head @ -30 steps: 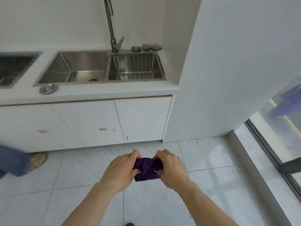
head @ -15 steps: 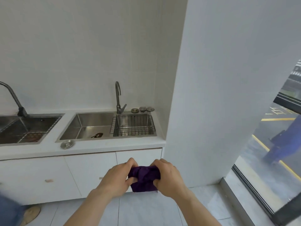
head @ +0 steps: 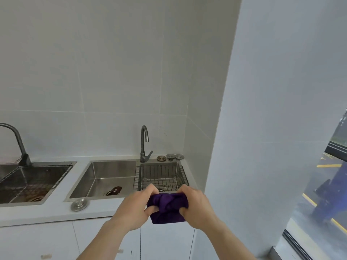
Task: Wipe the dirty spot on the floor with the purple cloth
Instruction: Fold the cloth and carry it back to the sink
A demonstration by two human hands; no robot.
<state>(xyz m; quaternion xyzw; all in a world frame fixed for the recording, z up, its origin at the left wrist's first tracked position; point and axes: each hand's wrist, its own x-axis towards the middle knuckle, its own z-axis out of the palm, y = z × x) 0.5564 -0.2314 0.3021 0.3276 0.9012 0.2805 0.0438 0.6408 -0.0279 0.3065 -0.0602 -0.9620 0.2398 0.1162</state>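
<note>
Now the view has swung sharply upward: a second ago the floor tiles filled the bottom of the picture, and at this moment no floor shows at all, only wall, counter and cabinet fronts. Both hands are up in front of the sink counter, the left hand (head: 138,207) and the right hand (head: 195,207) each with fingers curled tight around the purple cloth (head: 168,208), which is bunched into a wad between them and hangs a little below the knuckles. That grip matches the one from a second ago, so the cloth is simply being carried, or perhaps wrung or refolded; I cannot tell which. For the task, my read is that the wiping is either finished or not begun, since the dirty spot is nowhere in sight and the cloth is well clear of the ground. Around the hands: a steel sink (head: 105,177) with a wire basket (head: 161,177) set into its right side, a curved faucet (head: 144,143) behind it, three round strainer plugs (head: 170,157) by the wall, another plug (head: 80,204) on the white counter (head: 47,212), and a second sink (head: 32,179) further left. A white pillar (head: 272,128) stands to the right, with a glass window (head: 328,184) beyond. Nothing blocks the hands; the cloth must just go back down.
</note>
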